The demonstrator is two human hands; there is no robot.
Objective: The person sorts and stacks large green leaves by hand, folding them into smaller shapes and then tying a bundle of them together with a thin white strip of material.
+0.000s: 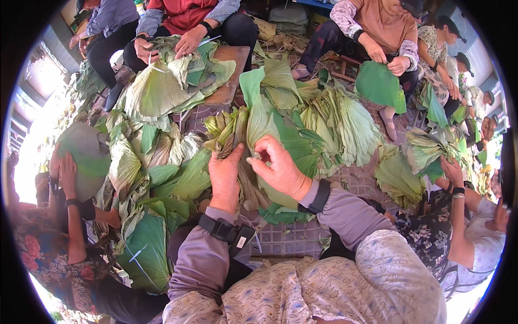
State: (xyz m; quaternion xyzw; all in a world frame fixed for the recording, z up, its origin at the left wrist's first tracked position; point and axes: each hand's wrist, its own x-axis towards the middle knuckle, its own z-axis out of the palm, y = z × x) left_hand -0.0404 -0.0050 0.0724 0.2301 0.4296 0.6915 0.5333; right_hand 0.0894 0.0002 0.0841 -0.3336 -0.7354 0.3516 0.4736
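My left hand (225, 174) grips a bundle of large folded leaves (226, 131), with its gathered yellow-brown ends sticking up above the thumb. Just to the right, my right hand (279, 164) is raised with thumb and index finger curled close together; whether a thin piece is between them cannot be told. Behind those fingers a broad pale green leaf (261, 117) stands upright. Darker green leaves (301, 146) fan out beyond my right hand. Below my left wrist a thin pale tie (257, 242) shows.
Pleated leaf stacks (344, 125) lie right of centre, and a leaf heap (162, 162) lies left. A green bundle with a tie (147, 247) is at lower left. A wooden board (226, 77) is ahead. Several people sit around, handling leaves, one close on each side.
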